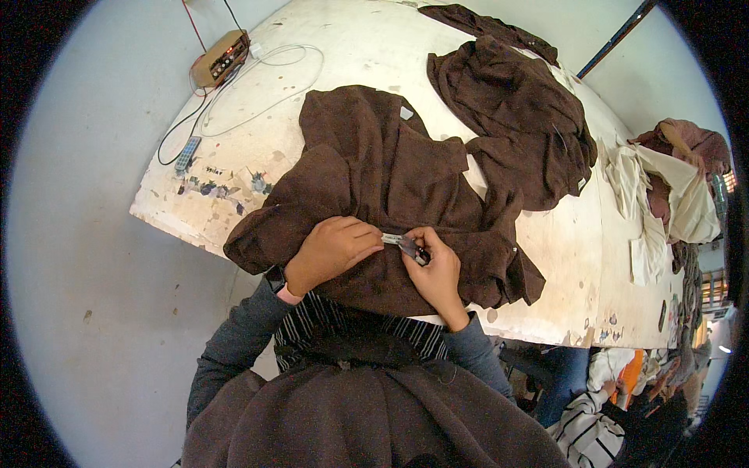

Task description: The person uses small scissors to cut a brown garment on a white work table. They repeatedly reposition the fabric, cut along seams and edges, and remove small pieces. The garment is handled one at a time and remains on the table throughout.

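Observation:
A dark brown garment [374, 171] lies spread on the table in front of me. A small white label [392, 239] with dark print shows near its front edge, between my two hands. My left hand [335, 248] rests on the cloth with its fingers together, the fingertips pinching the left end of the label. In my right hand [434, 269] is a small grey and dark tool that looks like thread snips [409, 248], its tip against the label's right end. The fingers curl round the snips and partly hide them.
More brown garments [515, 117] lie in a heap at the far right of the table [546, 312]. A brown box with knobs [221, 59], loose cables and a remote control [187, 154] are at the far left. Cream and mauve cloth [671, 187] hangs over the right side.

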Available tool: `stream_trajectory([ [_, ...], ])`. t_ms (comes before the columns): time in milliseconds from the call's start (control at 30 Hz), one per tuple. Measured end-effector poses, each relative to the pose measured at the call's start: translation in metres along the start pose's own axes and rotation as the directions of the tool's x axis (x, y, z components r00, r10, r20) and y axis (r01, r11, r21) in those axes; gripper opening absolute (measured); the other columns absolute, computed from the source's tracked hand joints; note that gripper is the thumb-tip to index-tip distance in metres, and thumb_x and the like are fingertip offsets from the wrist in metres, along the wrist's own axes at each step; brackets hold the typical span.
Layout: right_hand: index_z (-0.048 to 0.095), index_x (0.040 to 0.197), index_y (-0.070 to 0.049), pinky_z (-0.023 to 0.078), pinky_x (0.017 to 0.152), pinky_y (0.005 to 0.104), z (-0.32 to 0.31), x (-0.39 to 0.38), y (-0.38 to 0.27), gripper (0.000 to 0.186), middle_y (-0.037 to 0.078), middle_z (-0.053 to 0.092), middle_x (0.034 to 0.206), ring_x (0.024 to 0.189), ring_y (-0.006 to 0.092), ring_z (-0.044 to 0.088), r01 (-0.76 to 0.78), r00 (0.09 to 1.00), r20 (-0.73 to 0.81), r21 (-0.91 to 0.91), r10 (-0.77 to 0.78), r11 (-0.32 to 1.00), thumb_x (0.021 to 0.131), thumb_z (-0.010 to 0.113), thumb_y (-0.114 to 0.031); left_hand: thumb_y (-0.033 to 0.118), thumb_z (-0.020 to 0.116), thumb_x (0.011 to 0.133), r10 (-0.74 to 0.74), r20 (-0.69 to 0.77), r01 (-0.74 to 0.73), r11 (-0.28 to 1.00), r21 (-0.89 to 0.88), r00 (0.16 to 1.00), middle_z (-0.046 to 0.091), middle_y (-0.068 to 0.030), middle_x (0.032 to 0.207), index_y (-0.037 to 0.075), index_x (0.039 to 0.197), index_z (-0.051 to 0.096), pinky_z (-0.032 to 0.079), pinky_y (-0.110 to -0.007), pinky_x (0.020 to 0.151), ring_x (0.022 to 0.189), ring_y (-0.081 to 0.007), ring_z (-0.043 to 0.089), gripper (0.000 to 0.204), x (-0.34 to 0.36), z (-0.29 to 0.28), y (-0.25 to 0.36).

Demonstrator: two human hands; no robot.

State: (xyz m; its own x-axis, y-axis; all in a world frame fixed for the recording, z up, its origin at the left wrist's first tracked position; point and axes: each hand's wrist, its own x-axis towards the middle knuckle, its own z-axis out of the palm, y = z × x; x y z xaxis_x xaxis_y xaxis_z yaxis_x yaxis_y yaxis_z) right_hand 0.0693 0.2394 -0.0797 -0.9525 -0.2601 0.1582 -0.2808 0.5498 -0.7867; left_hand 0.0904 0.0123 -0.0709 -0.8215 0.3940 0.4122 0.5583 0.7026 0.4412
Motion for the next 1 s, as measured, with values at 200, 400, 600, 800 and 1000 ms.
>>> stream_trajectory([
  [200,0.061,0.107,-0.011,0.053,0.063,0.0411,-0.007,-0.002,-0.014,0.030,0.008,0.068,0.081,0.071,0.0293,0.070,0.065,0.998,-0.014,-0.037,-0.066,0.997,0.087,0.075,-0.028,0.016,0.068,0.097,-0.380,-0.015,0.355,0.877,-0.325,0.925,0.076,-0.0102,0.094,0.001,0.098,0.070,0.058,-0.035,0.077,0.087,-0.0284,0.075,0.015,0.008,-0.004,0.000],
  [400,0.057,0.100,-0.010,0.053,0.060,0.0456,-0.010,0.002,-0.025,0.033,0.013,0.072,0.080,0.065,0.0338,0.071,0.035,0.995,0.094,-0.112,-0.024,0.993,0.091,0.073,-0.038,0.010,0.065,0.097,-0.429,-0.060,0.374,0.841,-0.392,0.901,0.077,-0.0124,0.095,0.000,0.099,0.070,0.058,-0.034,0.079,0.090,-0.0253,0.076,0.011,0.007,0.000,-0.002],
  [600,0.058,0.098,-0.011,0.053,0.057,0.0469,0.001,0.004,-0.027,0.033,0.013,0.071,0.072,0.064,0.0365,0.070,0.156,0.985,0.110,-0.256,-0.131,0.954,0.092,0.071,-0.040,0.009,0.063,0.097,-0.415,-0.068,0.357,0.846,-0.396,0.907,0.077,-0.0123,0.094,0.001,0.100,0.069,0.058,-0.034,0.078,0.090,-0.0249,0.076,0.010,0.009,-0.002,0.002],
  [800,0.059,0.095,-0.010,0.053,0.055,0.0444,0.004,0.004,-0.029,0.030,0.011,0.070,0.070,0.062,0.0345,0.070,0.146,0.988,0.089,-0.248,-0.128,0.958,0.091,0.072,-0.037,0.010,0.062,0.098,-0.416,-0.085,0.347,0.840,-0.417,0.905,0.077,-0.0119,0.093,0.001,0.099,0.069,0.059,-0.035,0.078,0.090,-0.0255,0.076,0.011,0.009,-0.003,0.003],
  [1000,0.059,0.093,-0.011,0.051,0.052,0.0387,0.017,0.004,-0.038,0.029,0.009,0.071,0.071,0.057,0.0296,0.069,0.243,0.970,0.112,-0.353,-0.217,0.903,0.089,0.076,-0.035,0.004,0.060,0.098,-0.415,-0.080,0.346,0.838,-0.421,0.906,0.077,-0.0129,0.096,0.000,0.101,0.068,0.059,-0.034,0.080,0.091,-0.0242,0.076,0.010,0.006,-0.002,0.000],
])
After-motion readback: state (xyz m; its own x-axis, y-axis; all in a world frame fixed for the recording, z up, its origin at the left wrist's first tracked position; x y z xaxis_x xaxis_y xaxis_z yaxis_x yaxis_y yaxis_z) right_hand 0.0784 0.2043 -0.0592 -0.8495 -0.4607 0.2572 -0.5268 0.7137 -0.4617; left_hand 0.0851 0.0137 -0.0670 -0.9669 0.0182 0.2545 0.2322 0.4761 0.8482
